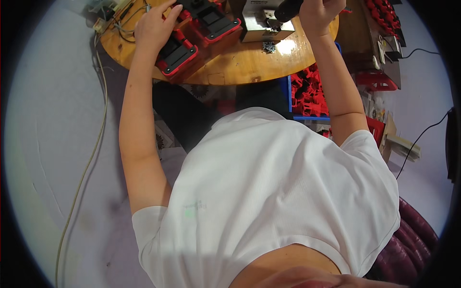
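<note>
My left hand (pixel 154 26) lies at the far left of the wooden table, beside a red and black plastic housing (pixel 178 54). Its thumb and forefinger are stretched out and apart, and the other fingers are hidden. A second red and black housing (pixel 211 20) sits to its right. At the top edge my right hand (pixel 321 15) is closed around a black cylindrical tool (pixel 288 10), which looks like an electric screwdriver. The tool's front end points down-left over a box-shaped metal device (pixel 267 23). A small heap of screws (pixel 269 47) lies just in front of that device.
The round wooden table (pixel 240 69) has a curved near edge. Below its right side stands a blue crate (pixel 290 96) with red plastic parts (pixel 309 93). Cables (pixel 126 30) lie at the table's far left. A red stool (pixel 377 81) stands at right.
</note>
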Motion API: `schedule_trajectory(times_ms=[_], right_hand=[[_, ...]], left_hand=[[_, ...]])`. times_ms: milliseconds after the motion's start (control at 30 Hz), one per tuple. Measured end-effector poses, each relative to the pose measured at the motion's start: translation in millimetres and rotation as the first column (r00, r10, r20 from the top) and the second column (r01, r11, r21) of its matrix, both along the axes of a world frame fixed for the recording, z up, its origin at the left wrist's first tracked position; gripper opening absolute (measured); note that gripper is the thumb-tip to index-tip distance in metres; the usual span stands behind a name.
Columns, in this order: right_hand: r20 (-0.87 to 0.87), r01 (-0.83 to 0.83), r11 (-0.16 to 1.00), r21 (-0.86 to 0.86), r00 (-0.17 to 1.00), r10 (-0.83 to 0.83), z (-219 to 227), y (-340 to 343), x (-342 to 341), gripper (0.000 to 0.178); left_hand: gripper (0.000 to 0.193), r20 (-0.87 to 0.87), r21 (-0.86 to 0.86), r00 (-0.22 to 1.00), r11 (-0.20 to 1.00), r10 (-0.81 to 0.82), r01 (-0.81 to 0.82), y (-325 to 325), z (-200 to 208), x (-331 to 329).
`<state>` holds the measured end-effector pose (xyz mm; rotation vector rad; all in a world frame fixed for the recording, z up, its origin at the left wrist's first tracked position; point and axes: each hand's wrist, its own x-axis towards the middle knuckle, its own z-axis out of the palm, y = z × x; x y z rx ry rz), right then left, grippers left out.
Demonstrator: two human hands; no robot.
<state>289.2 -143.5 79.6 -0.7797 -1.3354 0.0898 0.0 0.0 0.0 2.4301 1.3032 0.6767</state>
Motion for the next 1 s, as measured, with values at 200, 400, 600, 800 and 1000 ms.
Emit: schedule_trajectory(times_ms=[200,400,600,800,1000], right_hand=[[-0.088,0.083,0.995,0.06,0.993,-0.077,-11.8,-5.3,3.4,0.033],[-0.079,0.058,0.983,-0.175,0.994,-0.073,-9.0,-10.1,-1.2,0.034],[-0.187,-0.17,0.983,0.07,0.966,0.18,32.6,46.2,-28.5,0.043],[-0.251,-0.233,0.953,0.193,0.927,0.277,36.1,121.9,-69.7,0.028],[-0.23,-0.203,0.97,0.132,0.946,0.229,23.2,146.2,-74.9,0.024]], left_hand=[[0.047,-0.003,-0.002,1.0,1.0,0.017,-0.017,-0.6,5.1,5.8],[0.047,0.044,0.058,0.999,0.998,-0.015,0.013,-5.9,6.2,8.0],[0.044,0.046,0.144,0.999,0.99,-0.019,0.012,-13.2,9.4,6.7],[0.039,0.065,0.142,0.997,0.989,-0.042,0.033,-16.9,11.0,11.1],[0.041,0.058,0.086,0.998,0.996,0.015,-0.02,-18.7,12.4,11.2]])
